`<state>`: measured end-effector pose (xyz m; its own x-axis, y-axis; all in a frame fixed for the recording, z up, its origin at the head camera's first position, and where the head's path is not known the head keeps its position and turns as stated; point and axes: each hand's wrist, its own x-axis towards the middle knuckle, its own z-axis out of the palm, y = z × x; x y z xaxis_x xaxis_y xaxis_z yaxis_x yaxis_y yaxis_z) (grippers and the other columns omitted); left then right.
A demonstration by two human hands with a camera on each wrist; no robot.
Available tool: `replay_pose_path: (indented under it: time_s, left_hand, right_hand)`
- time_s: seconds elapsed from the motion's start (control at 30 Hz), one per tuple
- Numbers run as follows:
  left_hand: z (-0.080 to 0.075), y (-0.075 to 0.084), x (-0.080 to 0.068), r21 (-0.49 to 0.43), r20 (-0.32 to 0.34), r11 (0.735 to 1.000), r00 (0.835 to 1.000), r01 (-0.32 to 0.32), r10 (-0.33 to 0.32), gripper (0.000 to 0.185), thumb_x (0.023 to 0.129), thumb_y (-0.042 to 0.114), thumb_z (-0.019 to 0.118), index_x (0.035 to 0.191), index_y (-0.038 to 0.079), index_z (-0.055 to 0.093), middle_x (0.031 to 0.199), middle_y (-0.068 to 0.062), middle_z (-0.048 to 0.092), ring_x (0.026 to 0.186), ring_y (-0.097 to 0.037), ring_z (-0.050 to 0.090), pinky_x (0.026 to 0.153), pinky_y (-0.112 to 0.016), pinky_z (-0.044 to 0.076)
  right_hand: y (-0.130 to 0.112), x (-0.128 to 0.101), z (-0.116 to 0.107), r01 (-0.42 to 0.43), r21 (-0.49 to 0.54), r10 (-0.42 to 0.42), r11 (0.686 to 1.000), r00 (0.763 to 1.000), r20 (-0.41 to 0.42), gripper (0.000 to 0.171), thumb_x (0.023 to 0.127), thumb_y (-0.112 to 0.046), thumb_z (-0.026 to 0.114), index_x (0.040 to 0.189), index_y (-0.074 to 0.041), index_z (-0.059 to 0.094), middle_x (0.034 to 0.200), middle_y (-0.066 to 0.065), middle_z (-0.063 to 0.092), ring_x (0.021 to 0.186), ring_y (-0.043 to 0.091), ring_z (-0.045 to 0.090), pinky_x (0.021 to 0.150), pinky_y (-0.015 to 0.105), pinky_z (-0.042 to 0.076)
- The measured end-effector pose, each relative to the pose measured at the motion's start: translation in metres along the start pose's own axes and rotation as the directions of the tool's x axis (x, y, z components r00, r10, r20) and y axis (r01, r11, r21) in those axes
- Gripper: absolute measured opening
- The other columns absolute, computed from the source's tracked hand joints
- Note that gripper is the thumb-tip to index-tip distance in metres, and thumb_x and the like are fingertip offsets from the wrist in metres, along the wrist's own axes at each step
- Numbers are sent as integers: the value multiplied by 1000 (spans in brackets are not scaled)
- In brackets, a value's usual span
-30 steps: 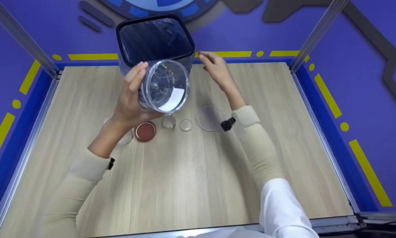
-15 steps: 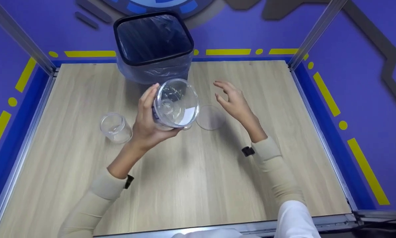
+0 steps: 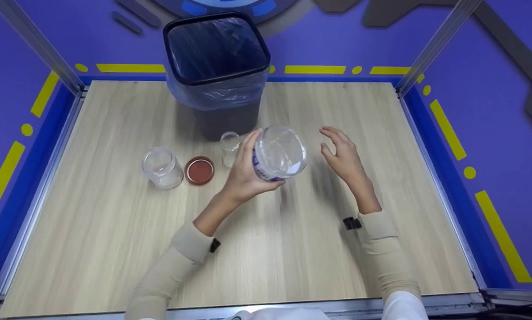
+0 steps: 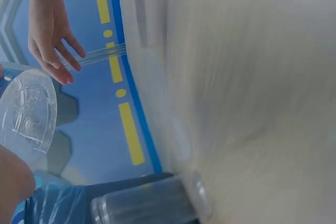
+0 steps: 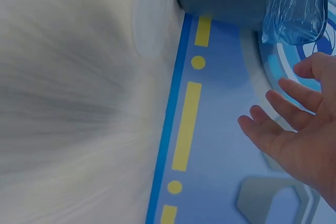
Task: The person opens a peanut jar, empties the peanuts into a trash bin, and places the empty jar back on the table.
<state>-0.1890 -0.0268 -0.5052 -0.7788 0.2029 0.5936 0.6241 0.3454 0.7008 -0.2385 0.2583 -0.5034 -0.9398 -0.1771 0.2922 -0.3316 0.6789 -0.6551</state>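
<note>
Jar [image 3: 280, 152], clear plastic with a blue-and-white label, was held tilted above the middle of the bench [image 3: 92, 249], its round end turned up toward the head camera; the left hand [image 3: 243, 175] wrapped fingers and thumb round its side, a grip that carried the jar clear of the wood. In the left wrist view the jar [image 4: 26, 114] showed as a clear disc at the frame's left edge. Right hand [image 3: 343, 155] hovered just beside the jar and apart from it, fingers spread and loosely bent, palm turned toward the jar, holding nothing; the right wrist view showed the same spread fingers [image 5: 283, 98] over the blue floor. By its pose this hand seemed placed to meet or steady the jar, though that is a judgement only

Bin [image 3: 217, 49], black with a clear blue liner, stood at the far edge of the bench, beyond the jar, mouth up. Small vial [image 3: 229, 144] stood upright just left of the left hand's fingers, near the bin's base. Red lid [image 3: 199, 170] lay flat on the bench, left of the vial. Glass [image 3: 160, 167], clear, stood just beside the red lid on its left, well apart from both hands. Both wrist views were blurred across the wood
</note>
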Motion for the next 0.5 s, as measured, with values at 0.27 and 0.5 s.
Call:
replay_pose_path:
  time_s: [0.27, 0.5]
  left_hand:
    - [62, -18, 18, 12, 64, 993, 991, 113, -114, 124, 54, 35, 100, 153, 1, 34, 150, -18, 43, 138, -29, 40, 115, -40, 37]
    - [113, -27, 27, 73, 141, 974, 965, 214, -222, 120, 58, 45, 97, 151, 2, 35, 146, -16, 46, 135, -29, 44, 112, -38, 40]
  right_hand:
    - [19, -21, -17, -117, -8, 117, 993, 993, -27, 41, 101, -8, 54, 141, 2, 56, 149, 19, 51, 139, 36, 46, 110, 50, 44]
    - [34, -35, -36, -181, -4, 179, 984, 976, -124, 40, 101, -3, 51, 140, 2, 56, 148, 20, 52, 138, 37, 48, 109, 51, 45]
